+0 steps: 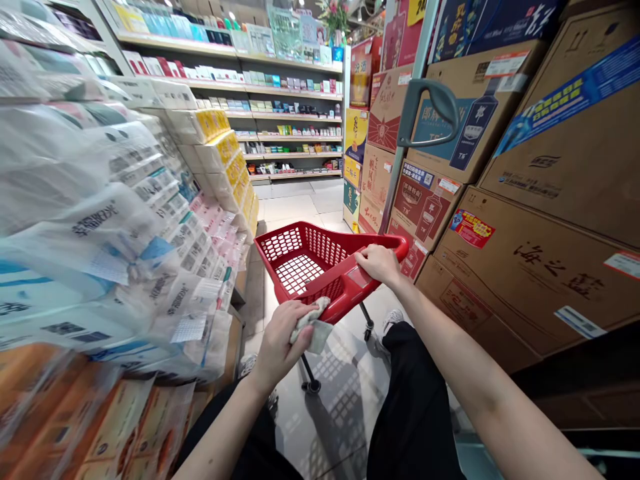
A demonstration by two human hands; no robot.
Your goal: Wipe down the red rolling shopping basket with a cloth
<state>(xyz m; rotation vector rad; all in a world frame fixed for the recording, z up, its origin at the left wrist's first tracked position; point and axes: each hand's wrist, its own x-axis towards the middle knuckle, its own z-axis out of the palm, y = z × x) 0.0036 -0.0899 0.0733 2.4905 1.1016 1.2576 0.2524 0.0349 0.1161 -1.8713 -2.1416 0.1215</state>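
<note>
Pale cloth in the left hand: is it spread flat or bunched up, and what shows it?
Bunched up: the pale cloth is creased and gathered in the left hand, with a loose flap beside the thumb.

The person has two hands, one left hand [287, 331] and one right hand [380, 263]. There is one red shopping cart [350, 287], with two wheels [311, 387] showing, and one cloth [319, 337]. Two shoes [393, 320] and two black trouser legs [407, 407] show. There is one big grey handle [409, 120] and one bunch of flowers [333, 13]. The cardboard boxes [545, 267] and white paper packs [115, 233] are too many to count.
</note>
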